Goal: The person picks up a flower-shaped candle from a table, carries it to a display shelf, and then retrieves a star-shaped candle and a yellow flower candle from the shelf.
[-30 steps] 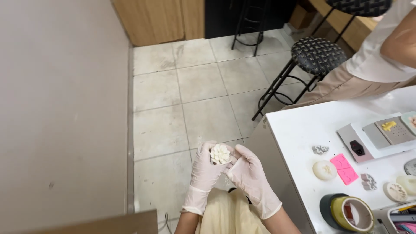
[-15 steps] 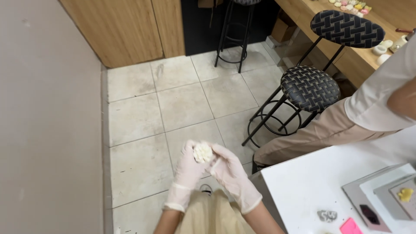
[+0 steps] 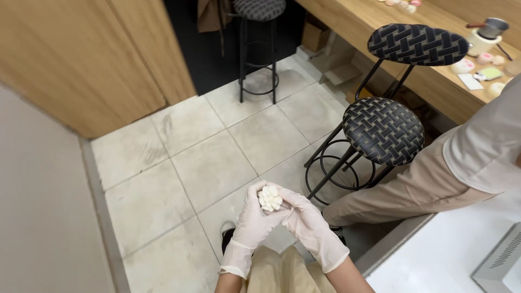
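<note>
Both gloved hands grasping small white flower-shaped piece (image 3: 269, 198) together, left hand (image 3: 251, 225) cupping beneath, right hand (image 3: 304, 220) fingers pinching its side, above tiled floor (image 3: 206, 157), stool (image 3: 382, 130) nearby

**Hands over the floor, stools to the right**

The left hand (image 3: 251, 223) and right hand (image 3: 309, 223) meet above the tiled floor (image 3: 179, 163), a small moulded piece (image 3: 269, 198) between their fingers (image 3: 259, 191). A stool (image 3: 383, 130) stands just right of them, a second stool (image 3: 418, 44) behind it, a third (image 3: 258, 11) farther back. Another person's leg (image 3: 412, 190) lies beside the nearest stool. The table (image 3: 456, 260) sits at lower right.
</note>
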